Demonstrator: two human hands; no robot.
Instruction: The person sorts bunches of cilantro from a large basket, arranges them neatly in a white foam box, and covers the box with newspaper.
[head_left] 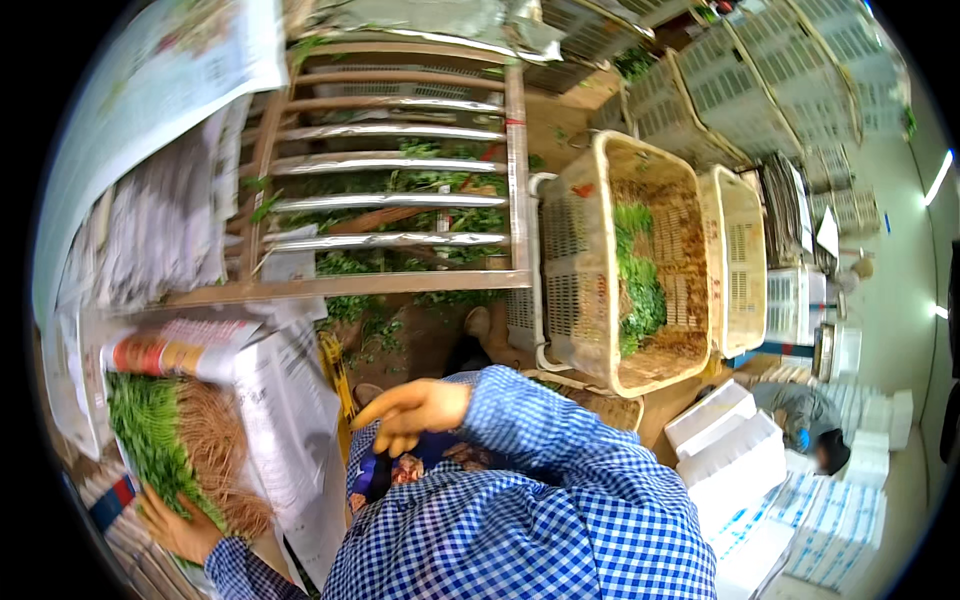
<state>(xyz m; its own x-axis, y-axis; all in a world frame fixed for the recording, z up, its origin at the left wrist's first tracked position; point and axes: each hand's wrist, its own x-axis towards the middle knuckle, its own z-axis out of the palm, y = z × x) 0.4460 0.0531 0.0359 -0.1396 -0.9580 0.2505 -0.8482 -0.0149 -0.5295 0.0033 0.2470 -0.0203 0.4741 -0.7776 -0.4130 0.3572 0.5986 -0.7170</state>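
Observation:
Bundled leafy greens (145, 430) with long brown roots (215, 455) fill a box lined with newspaper (295, 430) at the lower left. My left hand (180, 525) lies against the near end of the greens, fingers spread and holding nothing. In front of my body, my right hand (412, 412) hangs in the air to the right of the box. Its fingers point left, stretched and apart, with nothing seen in them. A red and yellow printed sheet (165, 350) is folded over the box's far edge.
A slatted rack (390, 284) stands ahead, with loose greens under its bars. Stacked paper (165, 230) sits at its left. Right of it, a large yellowish crate (605, 260) holds some greens. White foam boxes (730, 450) and a crouching person (808, 415) are farther right.

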